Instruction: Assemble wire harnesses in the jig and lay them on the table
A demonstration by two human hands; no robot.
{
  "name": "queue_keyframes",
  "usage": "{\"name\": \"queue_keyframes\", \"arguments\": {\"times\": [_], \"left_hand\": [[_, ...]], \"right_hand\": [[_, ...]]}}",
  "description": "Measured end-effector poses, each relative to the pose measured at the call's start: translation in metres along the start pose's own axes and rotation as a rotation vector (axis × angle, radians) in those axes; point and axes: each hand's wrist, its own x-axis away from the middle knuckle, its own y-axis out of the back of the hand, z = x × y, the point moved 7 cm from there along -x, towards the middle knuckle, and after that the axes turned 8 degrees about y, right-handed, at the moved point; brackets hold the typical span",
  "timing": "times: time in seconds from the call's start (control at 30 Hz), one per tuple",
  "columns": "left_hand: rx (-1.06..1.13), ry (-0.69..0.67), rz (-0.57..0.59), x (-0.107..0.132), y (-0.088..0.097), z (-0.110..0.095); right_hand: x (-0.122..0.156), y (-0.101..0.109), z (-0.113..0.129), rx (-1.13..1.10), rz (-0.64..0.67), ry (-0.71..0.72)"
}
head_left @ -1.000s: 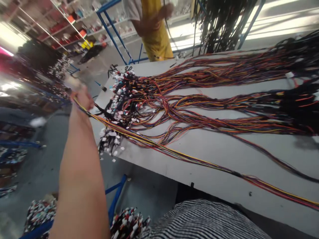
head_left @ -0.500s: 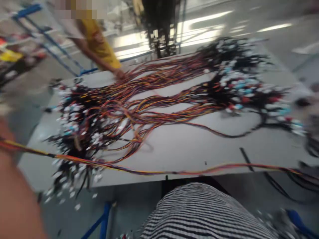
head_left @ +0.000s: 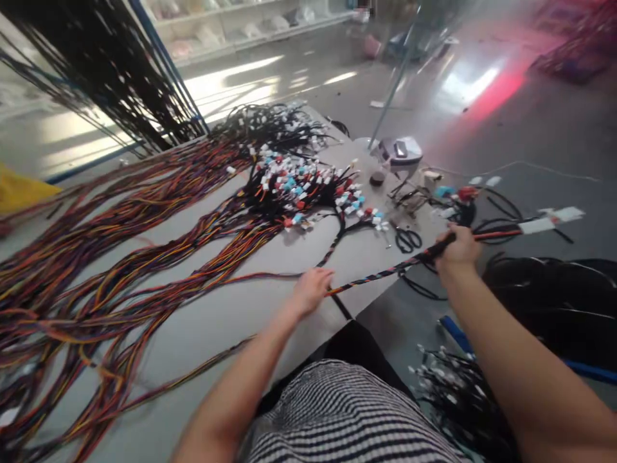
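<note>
A thin multicoloured wire harness stretches taut between my two hands near the table's front right corner. My left hand is closed on it at the table edge. My right hand grips its black-sleeved part out past the table's right end, and the red end with a white tag runs on to the right. Many more coloured wire harnesses lie across the table, their white, blue and red connectors bunched at the far right.
Black scissors lie by the table's right end, with a small grey device behind them. Black cable bundles hang from a blue rack at the back left. A dark heap of cables and connector bundles lies on the floor to the right.
My view has swung from the table's left end to its right end. My left hand came in from the far left to the table edge, and my right hand now shows, gripping the harness.
</note>
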Motion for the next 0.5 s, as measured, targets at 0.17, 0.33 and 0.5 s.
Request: {"name": "queue_keyframes", "arguments": {"times": [0.17,0.33,0.5], "left_hand": [[0.125,0.014,0.256,-0.117,-0.15,-0.079],[0.178,0.056,0.251,-0.228,-0.155,-0.094],[0.353,0.249,0.171,-0.333,-0.159,-0.101]], "right_hand": [[-0.098,-0.035,-0.023,-0.057,0.076,-0.019],[-0.19,-0.067,-0.032,0.006,0.159,0.131],[-0.258,-0.12,-0.032,0.117,0.229,0.22]]}}
